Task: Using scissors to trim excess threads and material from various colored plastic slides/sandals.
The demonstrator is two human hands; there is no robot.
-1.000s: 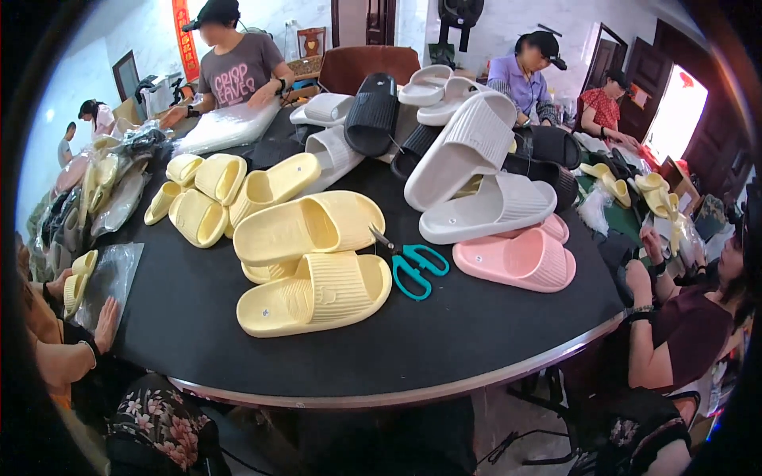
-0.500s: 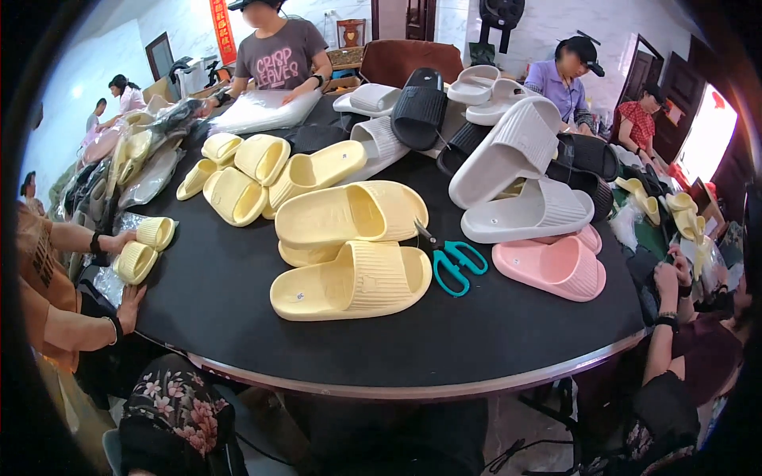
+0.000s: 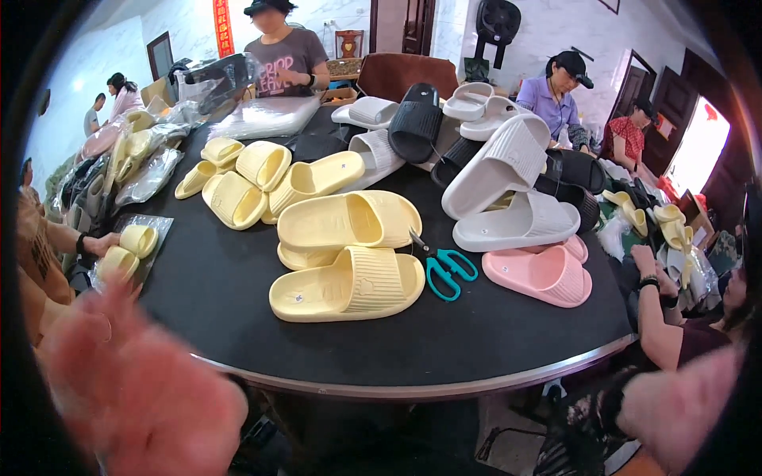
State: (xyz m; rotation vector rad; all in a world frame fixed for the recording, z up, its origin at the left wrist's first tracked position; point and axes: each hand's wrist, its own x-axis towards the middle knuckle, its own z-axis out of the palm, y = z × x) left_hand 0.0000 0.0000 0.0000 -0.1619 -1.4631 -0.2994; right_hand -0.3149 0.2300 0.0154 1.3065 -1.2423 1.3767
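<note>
My left hand point(image 3: 135, 397) rises blurred at the lower left, in front of the table's near edge, with fingers spread and nothing in it. My right hand point(image 3: 683, 404) is a blurred shape at the lower right, off the table; its fingers cannot be made out. Nearest on the round black table point(image 3: 444, 349) lies a yellow ribbed slide sandal point(image 3: 349, 284), with another yellow pair point(image 3: 349, 222) stacked just behind it. Teal-handled scissors point(image 3: 444, 268) lie to their right, next to a pink pair of slides point(image 3: 544, 274).
More yellow slides point(image 3: 238, 186), white slides point(image 3: 508, 190) and black slides point(image 3: 417, 123) fill the far half of the table. A co-worker at the left bags small yellow slides point(image 3: 131, 250). Other people sit around the rim, with one person's arm point(image 3: 659, 309) at the right.
Both my hands have come up into view at the lower corners. The view has shifted slightly right. The co-worker at the left now holds the small yellow slides over a clear bag.
</note>
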